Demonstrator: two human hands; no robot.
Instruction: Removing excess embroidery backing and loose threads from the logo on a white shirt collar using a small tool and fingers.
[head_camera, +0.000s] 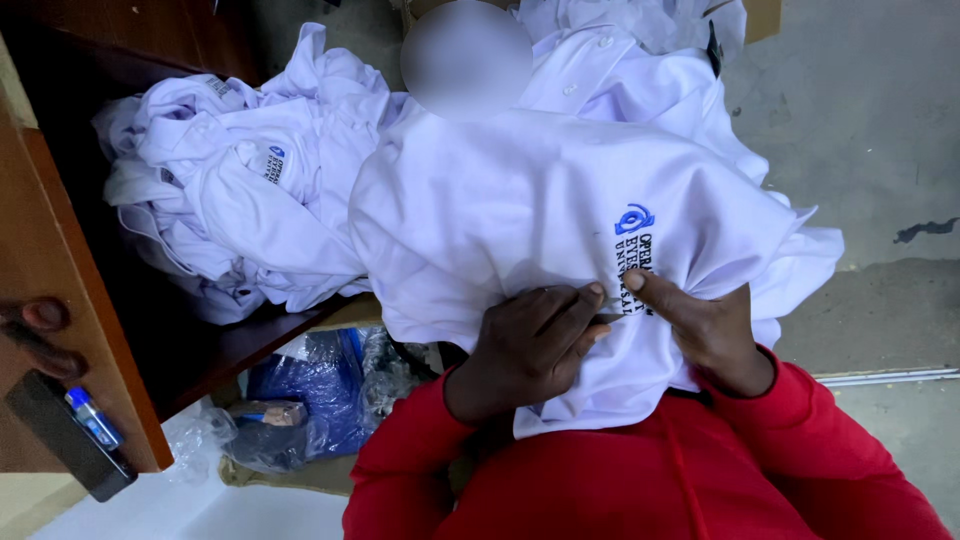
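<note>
While both hands work at the centre, the far left shows a brown wooden cabinet side (60, 330) with a round knob (45, 314) and a dark flat device with a small blue-and-white object (75, 435) on it leaning at its lower edge. Next right, a heap of crumpled white shirts (230, 190) lies on a dark wooden shelf (215, 350) — one shows a small blue chest emblem. Below the shelf: a blue plastic bag (310, 385) and clear crinkled plastic wrap (200, 435) on the floor.

Centre: a white polo-type shirt with blue embroidered emblem and dark lettering (520, 210) is draped over the person's lap, partly overlapping the heap. Left hand (525, 350), red sleeve, is curled, fingers pinching the fabric just below the lettering. Right hand (705, 325) grips a bunched fold of the same shirt, thumb pointing toward the left fingertips — the two nearly touch. Cannot tell if a small tool sits between them.

Right: more white shirts (640, 80) behind, then bare grey concrete floor (870, 130) with a dark stain.
</note>
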